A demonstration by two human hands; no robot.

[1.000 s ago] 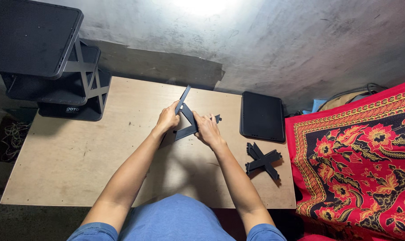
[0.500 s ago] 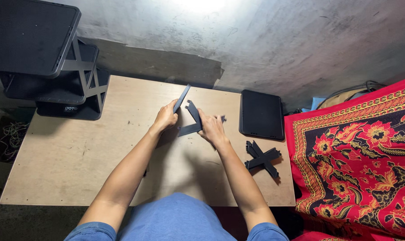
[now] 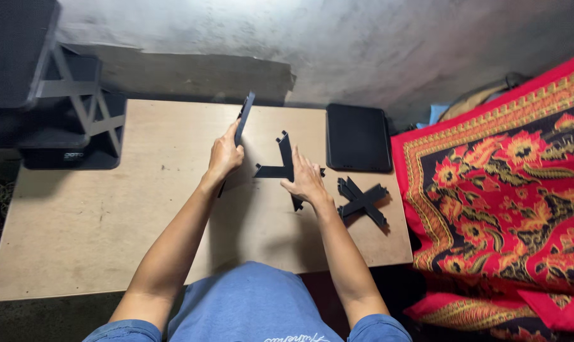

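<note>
My left hand (image 3: pixel 225 154) grips a long flat black panel (image 3: pixel 243 117), held on edge and tilted above the wooden table (image 3: pixel 97 221). My right hand (image 3: pixel 306 180) rests on a black cross-shaped piece (image 3: pixel 282 161) that stands on the table just right of the panel. The two pieces are apart. A second black cross-shaped piece (image 3: pixel 361 201) lies flat to the right of my right hand.
A flat black rectangular slab (image 3: pixel 358 137) lies at the table's far right. A black shelf unit with crossed struts (image 3: pixel 46 95) stands at the far left. A red patterned cloth (image 3: pixel 508 196) covers the area right of the table. A grey wall lies beyond.
My hands have separated: the left hand has lifted the long panel away to the left, and the right hand stays on the cross-shaped piece. The view has shifted closer.
</note>
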